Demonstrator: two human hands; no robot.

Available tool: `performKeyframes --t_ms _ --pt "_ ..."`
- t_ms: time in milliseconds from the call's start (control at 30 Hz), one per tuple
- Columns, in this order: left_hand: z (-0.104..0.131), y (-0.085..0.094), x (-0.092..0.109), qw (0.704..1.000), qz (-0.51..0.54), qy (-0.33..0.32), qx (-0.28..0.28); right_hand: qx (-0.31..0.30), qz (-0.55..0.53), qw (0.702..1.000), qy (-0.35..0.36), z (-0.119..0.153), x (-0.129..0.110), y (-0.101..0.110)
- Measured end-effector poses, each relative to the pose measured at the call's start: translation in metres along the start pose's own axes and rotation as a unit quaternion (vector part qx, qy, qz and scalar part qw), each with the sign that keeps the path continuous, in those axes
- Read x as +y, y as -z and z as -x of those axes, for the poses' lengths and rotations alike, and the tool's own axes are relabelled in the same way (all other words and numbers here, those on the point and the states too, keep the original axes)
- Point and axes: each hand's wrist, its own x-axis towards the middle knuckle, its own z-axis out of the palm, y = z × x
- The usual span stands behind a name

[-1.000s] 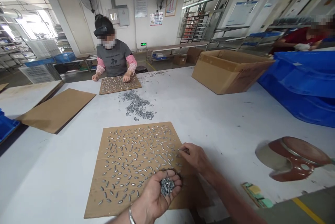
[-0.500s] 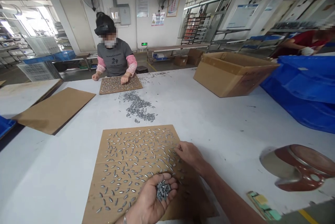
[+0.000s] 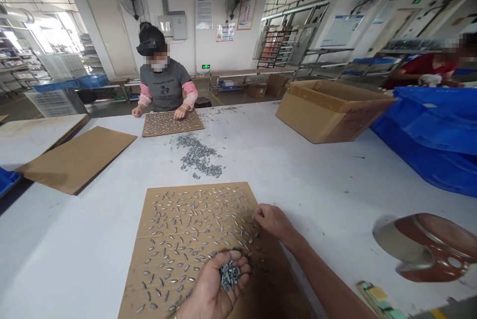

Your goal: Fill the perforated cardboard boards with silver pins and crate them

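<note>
My left hand [image 3: 214, 281] is palm up over the near part of a cardboard sheet [image 3: 130, 279], its fingers curled round a heap of small grey metal pieces [image 3: 230, 275]. At the sheet's right edge is my right hand [image 3: 274, 220], its thumb and fingertips pinched together; whatever they hold is too small to make out. Many silvery pieces [image 3: 194, 234] lie spread over the sheet. Beyond it, a loose pile of the same pieces [image 3: 201, 157] rests on the white table [image 3: 261, 160].
Across the table a person [image 3: 164, 83] leans over another piece-covered sheet [image 3: 171, 122]. A bare cardboard sheet [image 3: 80, 157] lies left. To the right are an open carton [image 3: 328, 110], blue bins [image 3: 436, 135] and a red-brown metal container [image 3: 428, 247]. Another person [image 3: 428, 68] is at far right.
My right hand has shifted slightly right and down in the picture, still at the sheet's edge. My left hand has moved slightly left with its heap. The view has tilted a little.
</note>
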Motion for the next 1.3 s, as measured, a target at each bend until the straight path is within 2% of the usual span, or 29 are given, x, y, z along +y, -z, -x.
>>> performKeyframes --t_ms 100,167,233,267,333,367,433,533,733,833,900,1000,1033,1167,1300 --pt "0.005 -0.004 0.003 1.0 -0.006 -0.003 0.005 0.012 -0.022 1.0 -0.013 0.006 -0.003 0.008" --pt "0.008 -0.007 0.004 1.0 -0.006 -0.004 -0.007 0.033 -0.06 0.997 0.019 0.021 -0.013 0.015" --pt "0.008 -0.008 0.003 0.999 -0.003 0.001 -0.038 0.029 -0.106 0.989 0.103 0.046 -0.028 0.018" --pt "0.007 -0.008 0.002 0.999 0.001 0.004 -0.05 0.009 -0.122 0.979 0.164 0.061 -0.037 0.018" --pt "0.004 -0.007 -0.001 0.999 0.01 0.008 -0.048 -0.024 -0.112 0.956 0.269 0.09 -0.055 0.016" --pt "0.002 -0.007 -0.003 0.999 0.012 0.008 -0.036 -0.027 -0.093 0.951 0.292 0.102 -0.062 0.014" --pt "-0.002 -0.006 -0.008 1.0 0.009 0.008 -0.01 -0.02 -0.048 0.951 0.306 0.118 -0.071 0.009" --pt "-0.004 -0.006 -0.013 1.0 -0.013 0.009 -0.011 -0.003 -0.015 0.953 0.304 0.123 -0.071 0.005" --pt "0.0 -0.014 -0.006 0.999 -0.042 -0.014 -0.029 0.002 -0.102 0.957 0.27 0.106 -0.063 0.015" --pt "0.004 -0.016 0.0 0.996 -0.062 -0.015 -0.06 -0.002 -0.165 0.962 0.216 0.087 -0.052 0.019" --pt "0.007 -0.016 0.002 0.995 -0.074 -0.016 -0.065 0.031 -0.184 0.968 0.166 0.064 -0.037 0.018" --pt "0.008 -0.015 0.004 0.996 -0.076 -0.016 -0.043 0.109 -0.119 0.981 0.106 0.022 -0.012 0.01" --pt "0.008 -0.014 0.005 0.996 -0.074 -0.016 -0.036 0.116 -0.085 0.984 0.104 0.009 -0.006 0.007" --pt "0.007 -0.013 0.007 0.997 -0.072 -0.013 -0.011 0.087 0.036 0.989 0.114 -0.022 0.001 -0.006" --pt "0.005 -0.011 0.009 0.998 -0.065 -0.022 0.0 0.067 0.079 0.989 0.103 -0.027 -0.001 -0.009"
